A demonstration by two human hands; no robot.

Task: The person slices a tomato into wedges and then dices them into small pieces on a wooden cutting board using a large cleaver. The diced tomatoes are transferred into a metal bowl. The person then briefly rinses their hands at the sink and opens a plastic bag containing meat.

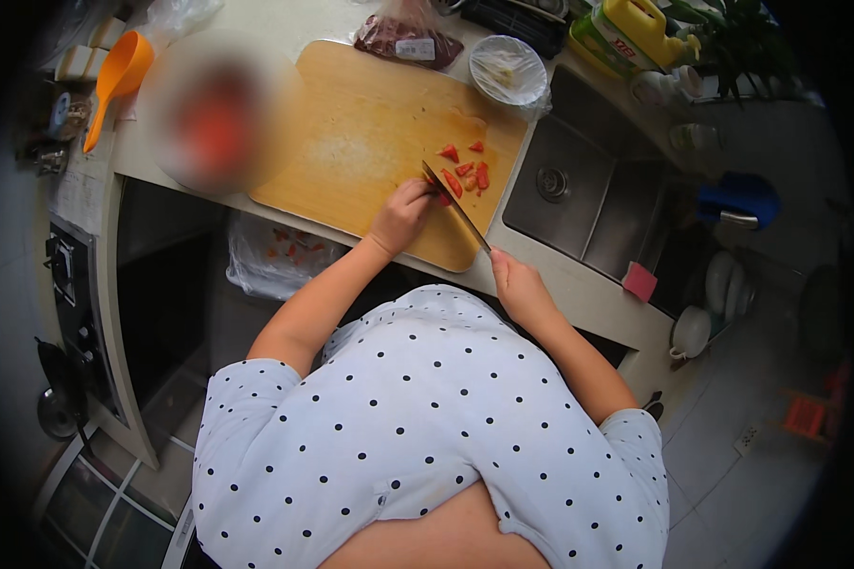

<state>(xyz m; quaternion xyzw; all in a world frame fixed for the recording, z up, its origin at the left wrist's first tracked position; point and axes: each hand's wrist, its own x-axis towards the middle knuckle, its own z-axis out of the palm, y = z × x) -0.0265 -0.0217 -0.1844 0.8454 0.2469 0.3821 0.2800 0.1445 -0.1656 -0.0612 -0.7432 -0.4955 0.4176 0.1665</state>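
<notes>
My right hand [522, 290] is closed round the handle of a kitchen knife [463, 216]. Its blade slants up and to the left across a wooden cutting board [351, 123]. Just left of the blade, my left hand [403, 218] has its fingers curled together on the board. A bit of red tomato shows at their tips, mostly hidden by the fingers and the knife. Several cut tomato pieces [482, 176] lie on the board right of the blade.
A large bowl [157, 142] with blurred red contents stands left of the board. Behind it are bagged meat [403, 43] and a film-covered bowl [508, 71]. A steel sink [579, 223] lies to the right, with a pink sponge [640, 282]. An orange ladle [123, 64] is far left; a scrap bag [256, 270] hangs below.
</notes>
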